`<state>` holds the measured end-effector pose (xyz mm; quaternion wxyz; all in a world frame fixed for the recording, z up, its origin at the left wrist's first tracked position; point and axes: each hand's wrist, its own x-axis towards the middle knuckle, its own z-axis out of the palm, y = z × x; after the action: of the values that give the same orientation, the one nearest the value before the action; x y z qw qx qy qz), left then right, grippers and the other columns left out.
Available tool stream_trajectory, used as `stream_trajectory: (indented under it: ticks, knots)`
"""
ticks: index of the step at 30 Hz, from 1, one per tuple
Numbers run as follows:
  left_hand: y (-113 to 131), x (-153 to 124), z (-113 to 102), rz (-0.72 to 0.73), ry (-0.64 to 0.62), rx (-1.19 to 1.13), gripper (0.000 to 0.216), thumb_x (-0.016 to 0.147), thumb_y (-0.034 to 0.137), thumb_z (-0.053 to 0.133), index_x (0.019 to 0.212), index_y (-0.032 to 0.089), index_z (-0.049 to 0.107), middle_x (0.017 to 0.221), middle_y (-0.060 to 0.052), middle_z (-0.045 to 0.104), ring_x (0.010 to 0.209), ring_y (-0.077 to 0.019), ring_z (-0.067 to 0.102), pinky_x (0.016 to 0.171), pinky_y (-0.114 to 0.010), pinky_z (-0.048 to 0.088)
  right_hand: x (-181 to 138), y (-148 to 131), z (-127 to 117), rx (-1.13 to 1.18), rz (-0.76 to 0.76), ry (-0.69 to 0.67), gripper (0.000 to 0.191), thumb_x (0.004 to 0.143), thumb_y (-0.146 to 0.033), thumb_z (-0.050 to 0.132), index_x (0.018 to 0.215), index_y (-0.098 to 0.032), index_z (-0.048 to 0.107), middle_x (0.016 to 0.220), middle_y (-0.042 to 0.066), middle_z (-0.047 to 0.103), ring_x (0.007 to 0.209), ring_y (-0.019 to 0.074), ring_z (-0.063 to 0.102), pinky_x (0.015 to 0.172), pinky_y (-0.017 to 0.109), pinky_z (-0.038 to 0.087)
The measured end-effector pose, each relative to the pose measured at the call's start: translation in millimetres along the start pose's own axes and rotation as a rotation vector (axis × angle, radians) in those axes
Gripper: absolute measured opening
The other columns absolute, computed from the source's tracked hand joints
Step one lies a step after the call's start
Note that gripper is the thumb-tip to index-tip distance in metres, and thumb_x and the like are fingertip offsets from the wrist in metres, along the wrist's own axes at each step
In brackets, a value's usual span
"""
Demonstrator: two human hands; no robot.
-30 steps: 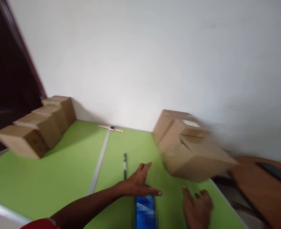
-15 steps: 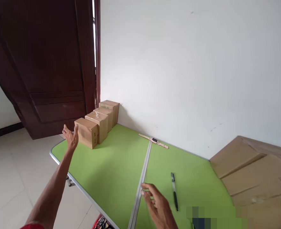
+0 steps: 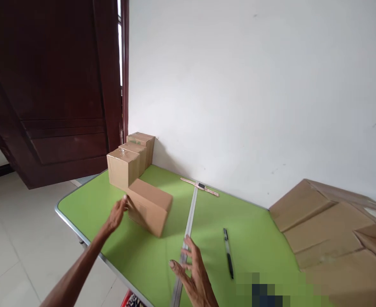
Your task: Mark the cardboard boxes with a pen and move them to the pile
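Observation:
My left hand (image 3: 117, 215) is pressed against the near end of a small cardboard box (image 3: 151, 206), which is tilted above the green table (image 3: 88, 209); the fingers grip its edge. Behind it stands a row of small cardboard boxes (image 3: 127, 164) running back to the wall. My right hand (image 3: 194, 275) hovers open over the table's metal centre strip (image 3: 188, 238), fingers spread, holding nothing. A black pen (image 3: 228, 253) lies just right of that hand.
A pink wristwatch (image 3: 200, 186) lies flat by the white wall. Large flattened cardboard boxes (image 3: 328, 230) are stacked at the right. A dark wooden door (image 3: 53, 85) stands open at the left, above tiled floor. The table's near-left edge is close to my left arm.
My left hand has pulled the nearest small box out of the row and toward the table's middle, tilting it. My right hand has shifted slightly forward along the centre strip.

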<state>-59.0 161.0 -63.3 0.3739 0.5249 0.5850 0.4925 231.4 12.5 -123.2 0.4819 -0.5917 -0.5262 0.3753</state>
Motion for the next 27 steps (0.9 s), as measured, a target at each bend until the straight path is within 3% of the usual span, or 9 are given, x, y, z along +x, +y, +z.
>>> stream_trajectory:
  ticks: [1, 3, 7, 11, 14, 17, 21, 23, 27]
  knots:
    - [-4, -17, 13, 0.012, -0.108, -0.016, 0.069, 0.099, 0.076, 0.048, 0.111, 0.014, 0.077, 0.109, -0.014, 0.078, 0.096, -0.0305, 0.075, 0.083, -0.046, 0.064, 1, -3, 0, 0.01, -0.024, 0.033, 0.103, 0.081, -0.07, 0.075, 0.163, -0.027, 0.03, 0.167, 0.021, 0.039, 0.145, 0.04, 0.051, 0.106, 0.052, 0.055]
    - [-7, -45, 35, 0.034, -0.285, -0.046, 0.086, 0.092, 0.089, 0.039, 0.114, 0.016, 0.078, 0.109, -0.015, 0.079, 0.096, -0.0331, 0.075, 0.084, -0.047, 0.064, 3, -11, -3, 0.018, -0.032, 0.085, 0.112, 0.078, -0.071, 0.077, 0.166, -0.027, 0.023, 0.166, 0.02, 0.039, 0.148, 0.041, 0.047, 0.113, 0.057, 0.049]
    - [-2, -73, 69, 0.03, -0.412, -0.069, 0.097, 0.085, 0.096, 0.036, 0.137, 0.021, 0.07, 0.141, -0.017, 0.07, 0.135, -0.0393, 0.061, 0.117, -0.054, 0.048, -1, -17, -15, 0.101, 0.123, 0.088, 0.096, 0.082, -0.078, 0.068, 0.158, -0.026, 0.042, 0.157, 0.018, 0.054, 0.141, 0.0415, 0.057, 0.109, 0.055, 0.052]
    - [6, -87, 89, -0.04, -0.444, -0.064, 0.114, 0.078, 0.103, 0.03, 0.141, 0.017, 0.068, 0.155, -0.02, 0.059, 0.157, -0.0456, 0.035, 0.131, -0.061, 0.025, -14, -20, -23, 0.095, 0.236, 0.279, 0.093, 0.075, -0.084, 0.067, 0.143, -0.021, 0.059, 0.148, 0.021, 0.062, 0.131, 0.043, 0.064, 0.096, 0.05, 0.06]
    - [16, -97, 90, -0.064, -0.441, -0.074, 0.111, 0.082, 0.1, 0.029, 0.145, 0.017, 0.066, 0.155, -0.019, 0.06, 0.16, -0.0446, 0.029, 0.132, -0.062, 0.021, -25, -35, -37, 0.031, 0.082, 0.319, 0.064, 0.083, -0.077, 0.066, 0.12, -0.024, 0.068, 0.12, 0.015, 0.076, 0.103, 0.035, 0.072, 0.082, 0.043, 0.06]
    - [34, -105, 82, -0.051, -0.453, -0.101, 0.104, 0.085, 0.097, 0.035, 0.148, 0.02, 0.064, 0.153, -0.014, 0.063, 0.159, -0.0434, 0.033, 0.132, -0.06, 0.024, -35, -56, -57, -0.011, -0.03, 0.336, 0.05, 0.092, -0.069, 0.062, 0.116, -0.027, 0.071, 0.109, 0.011, 0.077, 0.093, 0.03, 0.071, 0.073, 0.038, 0.058]
    - [56, -117, 77, -0.069, -0.511, -0.124, 0.101, 0.088, 0.093, 0.038, 0.151, 0.019, 0.063, 0.152, -0.013, 0.065, 0.151, -0.0463, 0.045, 0.128, -0.061, 0.032, -49, -62, -66, 0.105, -0.072, 0.397, 0.058, 0.091, -0.07, 0.063, 0.133, -0.031, 0.068, 0.135, 0.011, 0.07, 0.117, 0.0337, 0.069, 0.086, 0.04, 0.061]
    - [62, -125, 78, -0.098, -0.544, -0.149, 0.101, 0.09, 0.092, 0.035, 0.154, 0.018, 0.06, 0.156, -0.013, 0.061, 0.153, -0.0454, 0.042, 0.129, -0.059, 0.033, -56, -54, -62, 0.24, -0.067, 0.365, 0.067, 0.091, -0.069, 0.064, 0.146, -0.032, 0.06, 0.149, 0.01, 0.064, 0.135, 0.0353, 0.061, 0.098, 0.043, 0.06]
    - [70, -134, 79, -0.142, -0.598, -0.208, 0.104, 0.09, 0.09, 0.04, 0.17, 0.024, 0.03, 0.178, -0.008, 0.028, 0.163, -0.0421, 0.024, 0.129, -0.056, 0.034, -64, -40, -53, 0.444, 0.091, 0.426, 0.074, 0.091, -0.071, 0.063, 0.151, -0.028, 0.058, 0.156, 0.007, 0.061, 0.151, 0.0347, 0.047, 0.109, 0.049, 0.056]
